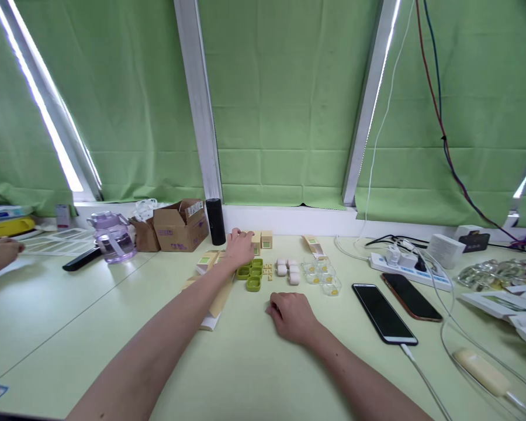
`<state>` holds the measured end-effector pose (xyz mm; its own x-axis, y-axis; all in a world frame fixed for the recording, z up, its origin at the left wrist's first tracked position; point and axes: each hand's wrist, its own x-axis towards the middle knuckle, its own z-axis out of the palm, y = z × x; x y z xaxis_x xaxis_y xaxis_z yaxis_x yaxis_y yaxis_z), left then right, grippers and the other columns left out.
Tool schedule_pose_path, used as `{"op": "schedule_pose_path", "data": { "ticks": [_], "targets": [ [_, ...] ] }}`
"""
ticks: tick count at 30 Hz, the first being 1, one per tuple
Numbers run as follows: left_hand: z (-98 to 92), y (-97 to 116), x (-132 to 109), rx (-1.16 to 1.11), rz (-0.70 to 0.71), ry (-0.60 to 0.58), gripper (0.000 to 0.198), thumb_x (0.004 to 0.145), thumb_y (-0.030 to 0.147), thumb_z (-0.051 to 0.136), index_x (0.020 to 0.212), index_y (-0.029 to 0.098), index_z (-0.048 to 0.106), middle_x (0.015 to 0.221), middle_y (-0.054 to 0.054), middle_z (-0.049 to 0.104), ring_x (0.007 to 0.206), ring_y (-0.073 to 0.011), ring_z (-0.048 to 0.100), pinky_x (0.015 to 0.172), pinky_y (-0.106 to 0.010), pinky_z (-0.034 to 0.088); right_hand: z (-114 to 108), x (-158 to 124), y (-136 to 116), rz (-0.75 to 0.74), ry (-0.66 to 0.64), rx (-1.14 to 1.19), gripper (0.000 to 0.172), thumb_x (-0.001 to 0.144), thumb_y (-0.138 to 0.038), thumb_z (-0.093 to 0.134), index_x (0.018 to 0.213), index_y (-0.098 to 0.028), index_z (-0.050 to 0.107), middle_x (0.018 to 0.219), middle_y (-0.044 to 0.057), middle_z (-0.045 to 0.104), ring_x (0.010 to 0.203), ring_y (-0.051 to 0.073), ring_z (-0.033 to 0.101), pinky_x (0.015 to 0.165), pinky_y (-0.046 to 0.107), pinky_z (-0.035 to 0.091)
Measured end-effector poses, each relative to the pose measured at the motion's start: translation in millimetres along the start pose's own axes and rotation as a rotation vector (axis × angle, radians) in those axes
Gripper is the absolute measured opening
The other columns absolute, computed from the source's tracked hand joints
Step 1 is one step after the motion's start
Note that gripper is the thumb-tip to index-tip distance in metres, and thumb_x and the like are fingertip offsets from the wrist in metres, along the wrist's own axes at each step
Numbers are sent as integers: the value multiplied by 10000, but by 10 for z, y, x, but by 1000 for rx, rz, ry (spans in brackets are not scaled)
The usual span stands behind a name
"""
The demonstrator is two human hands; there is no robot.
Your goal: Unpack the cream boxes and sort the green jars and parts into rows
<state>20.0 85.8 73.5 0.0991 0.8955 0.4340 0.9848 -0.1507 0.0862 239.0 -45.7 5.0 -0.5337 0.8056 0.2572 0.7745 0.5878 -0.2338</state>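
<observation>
My left hand (240, 248) reaches to the back of the table, its fingers bent round the left side of a small yellow box (256, 243), which it partly hides. A matching small box (267, 239) stands beside that one on the right. Below the hand sit several green square cups (253, 283). Small yellow tiles (267, 271), white rounded blocks (294, 275) and clear cups with yellow spots (332, 286) are laid out to their right. My right hand (293, 317) rests on the table in front of these groups, fingers curled in, with nothing visible in it.
Flattened yellow packaging (221, 297) lies beneath my left forearm. A black cylinder (215, 221), a cardboard box (180, 225) and a purple jug (113, 237) stand at the back left. Phones (384, 314), cables and a power strip (409, 271) occupy the right. Another person's hand (3, 251) shows far left.
</observation>
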Motion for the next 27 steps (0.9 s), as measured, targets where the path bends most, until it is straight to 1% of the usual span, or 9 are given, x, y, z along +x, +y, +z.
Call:
{"op": "schedule_pose_path", "data": {
  "ticks": [3, 9, 14, 17, 19, 21, 23, 27],
  "targets": [
    [116, 43, 100, 43, 41, -29, 426, 917, 299, 483, 1300, 150, 596, 1271, -199, 653, 1264, -380, 395, 1021, -511, 332, -14, -2, -6, 0, -16, 3, 154, 989, -285, 509, 904, -210, 613, 922, 37, 751, 777, 167, 654, 608, 305, 175],
    [301, 114, 299, 99, 68, -85, 462, 895, 323, 530, 1314, 131, 566, 1361, -238, 552, 1345, -392, 346, 1080, -516, 304, -2, 4, -4, -2, -36, 11, 170, 1000, -328, 518, 935, -214, 626, 952, 42, 752, 806, 177, 657, 621, 299, 194],
    [418, 159, 446, 101, 49, -152, 574, 855, 300, 571, 1398, 135, 487, 1443, -249, 486, 1419, -403, 289, 1134, -547, 251, -14, 0, -12, 2, -46, 14, 169, 997, -339, 527, 938, -211, 621, 959, 45, 754, 811, 181, 663, 624, 300, 203],
    [467, 171, 536, 79, 17, -194, 677, 813, 277, 597, 1451, 124, 431, 1484, -266, 448, 1453, -430, 261, 1148, -584, 223, -26, -3, -30, 6, -46, 15, 146, 989, -323, 537, 940, -211, 618, 952, 47, 755, 812, 187, 668, 628, 299, 213],
    [497, 175, 585, 57, 0, -219, 767, 775, 259, 627, 1486, 95, 391, 1512, -294, 409, 1482, -457, 219, 1166, -611, 176, -31, -3, -42, 6, -45, 13, 136, 987, -315, 540, 935, -213, 613, 947, 45, 755, 814, 189, 673, 627, 301, 215],
    [528, 179, 614, 35, -13, -245, 819, 740, 243, 656, 1493, 70, 384, 1540, -317, 365, 1507, -479, 169, 1185, -628, 120, -34, -1, -51, 7, -53, 11, 134, 988, -316, 543, 928, -214, 606, 948, 42, 755, 821, 192, 680, 624, 306, 214],
    [556, 188, 617, 21, -14, -265, 791, 725, 227, 672, 1460, 67, 428, 1548, -317, 354, 1517, -481, 144, 1199, -632, 83, -32, 2, -56, 7, -61, 9, 135, 988, -317, 546, 921, -213, 600, 947, 40, 754, 830, 195, 685, 622, 310, 212],
    [585, 217, 580, 5, 22, -262, 624, 754, 200, 663, 1350, 97, 512, 1529, -276, 382, 1520, -442, 138, 1219, -608, 64, -12, 4, -52, 1, -53, 13, 131, 981, -312, 546, 913, -211, 594, 932, 37, 752, 817, 192, 682, 618, 311, 202]
  ]
}}
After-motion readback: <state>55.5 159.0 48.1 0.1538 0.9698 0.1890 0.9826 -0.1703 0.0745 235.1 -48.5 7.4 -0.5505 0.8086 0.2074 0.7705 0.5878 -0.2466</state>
